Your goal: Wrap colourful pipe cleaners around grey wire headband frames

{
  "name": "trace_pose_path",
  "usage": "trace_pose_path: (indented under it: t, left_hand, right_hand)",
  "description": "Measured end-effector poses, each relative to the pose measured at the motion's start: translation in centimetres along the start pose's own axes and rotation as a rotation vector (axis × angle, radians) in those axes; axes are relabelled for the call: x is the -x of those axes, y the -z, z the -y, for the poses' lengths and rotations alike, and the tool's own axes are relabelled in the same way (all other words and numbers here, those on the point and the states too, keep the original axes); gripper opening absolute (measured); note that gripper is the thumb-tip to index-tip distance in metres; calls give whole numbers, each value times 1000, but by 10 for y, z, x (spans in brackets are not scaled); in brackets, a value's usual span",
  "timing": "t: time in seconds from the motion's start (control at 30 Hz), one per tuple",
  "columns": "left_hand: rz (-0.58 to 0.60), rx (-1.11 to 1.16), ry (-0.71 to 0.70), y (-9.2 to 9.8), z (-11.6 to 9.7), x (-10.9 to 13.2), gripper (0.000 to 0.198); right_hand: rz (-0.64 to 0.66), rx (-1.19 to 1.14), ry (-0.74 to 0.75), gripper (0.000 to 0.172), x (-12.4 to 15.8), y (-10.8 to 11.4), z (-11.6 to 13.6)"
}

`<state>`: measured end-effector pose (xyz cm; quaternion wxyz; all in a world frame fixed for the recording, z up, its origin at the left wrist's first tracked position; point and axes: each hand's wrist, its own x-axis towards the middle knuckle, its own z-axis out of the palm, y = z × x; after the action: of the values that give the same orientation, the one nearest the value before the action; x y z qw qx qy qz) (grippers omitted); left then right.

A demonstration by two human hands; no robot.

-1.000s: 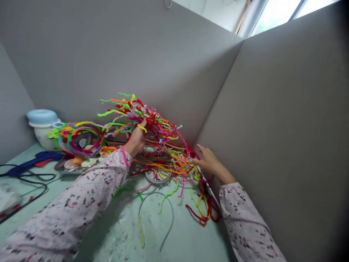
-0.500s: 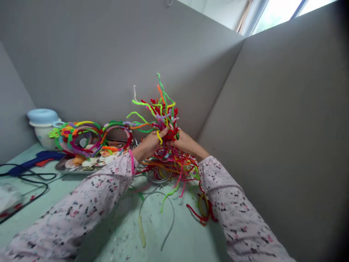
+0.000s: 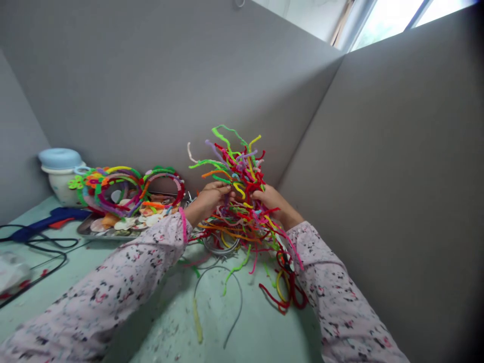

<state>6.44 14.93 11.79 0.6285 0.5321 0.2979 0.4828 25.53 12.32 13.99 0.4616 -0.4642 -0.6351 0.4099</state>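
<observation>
My left hand (image 3: 209,197) and my right hand (image 3: 273,201) are both closed on a tangled bunch of pipe cleaners (image 3: 234,164), fingers curled into its lower part, the two hands close together with the bunch between them; its loose ends fan upward in green, red, yellow, purple and orange against the grey partition (image 3: 151,91); I hold the bunch above the table (image 3: 264,333) near the back corner, and its lower strands trail down into a heap of more pipe cleaners (image 3: 234,236) lying there; in front of the heap lies a bare wire headband (image 3: 237,297); red and yellow loops (image 3: 285,295) lie by my right sleeve; to the left a tray (image 3: 87,231) carries wrapped headbands (image 3: 121,189), with a blue glue gun (image 3: 49,221) and a lidded tub (image 3: 60,169) farther left
</observation>
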Motion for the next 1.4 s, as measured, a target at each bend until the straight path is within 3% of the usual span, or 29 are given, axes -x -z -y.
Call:
trace_pose_path:
  t: [0.13,0.27,0.43,0.6,0.77,0.83,0.93,1.0,1.07,1.17,1.27,1.4]
  left_hand:
    - [-79,-70,-68,14,-1,-5,13]
    - [-113,-185,-118,14,0,-1,26]
    - [234,-208,-47,-12,3,13,21]
    - [98,84,229,-31,11,15,36]
    - [63,218,223,-37,13,13,36]
    - [56,264,188,-35,11,14,33]
    - [16,352,109,-29,9,13,26]
    - [-9,388,80,-24,8,12,23]
    - [-4,388,94,-19,8,11,20]
    - [28,362,145,-16,9,12,24]
    - [52,328,178,-16,11,15,30]
    - [73,275,211,-21,13,21,31]
  right_hand:
    - [17,-117,-144,18,5,5,-6]
    - [-36,-101,-121,29,5,-1,-8]
    - [-76,96,58,45,6,-23,-7]
    - [-8,365,201,37,15,-51,-7]
    - [45,662,148,30,30,-63,2]
    - [27,697,134,45,37,-61,7]
    - [5,582,145,81,44,-52,6]
    - [-29,489,157,91,44,-46,-1]
    - [-99,429,153,88,42,-42,-11]
    - [-179,337,139,66,37,-38,-20]
    - [-191,270,208,39,36,-36,-16]
    - [-263,308,288,25,36,-38,-5]
